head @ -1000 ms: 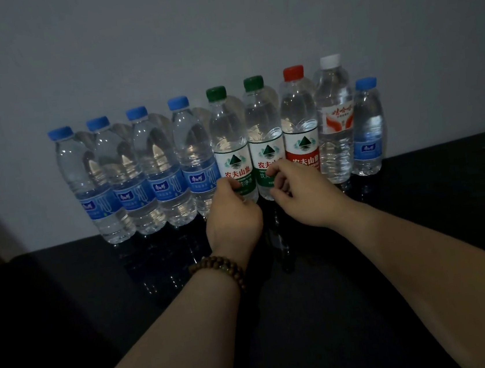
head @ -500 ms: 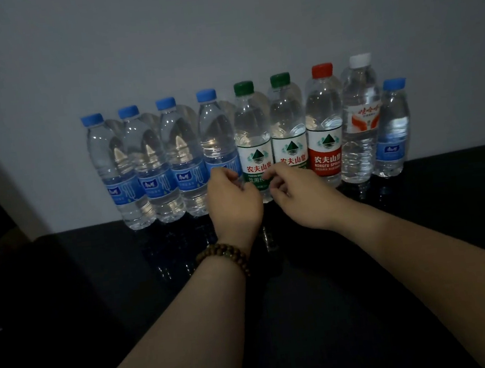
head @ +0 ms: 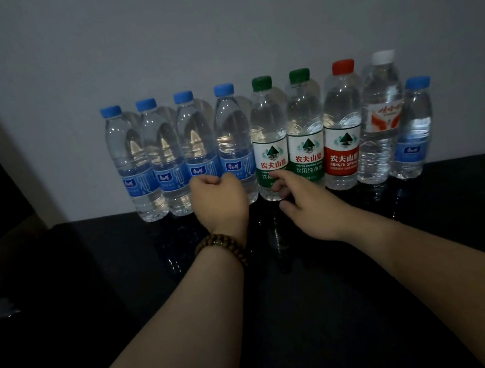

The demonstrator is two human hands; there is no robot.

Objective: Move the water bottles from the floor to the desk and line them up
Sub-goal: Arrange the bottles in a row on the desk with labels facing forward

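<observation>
bottle row (head: 305, 134) upright on desk (head: 439, 222) | left hand (head: 219, 201) fisted, near blue-capped bottle (head: 231, 136) | right hand (head: 307, 206) touching green-capped bottle (head: 268, 132)

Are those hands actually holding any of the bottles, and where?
No sure grip shows. The right hand has fingertips on the lower label of the left green-capped bottle; the left hand is a fist before the blue-capped bottles, its fingers hidden.

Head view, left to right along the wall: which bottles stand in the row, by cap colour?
First blue-capped bottle, second blue-capped bottle, third blue-capped bottle, fourth blue-capped bottle, first green-capped bottle, second green-capped bottle, red-capped bottle, white-capped bottle, short blue-capped bottle.
</observation>
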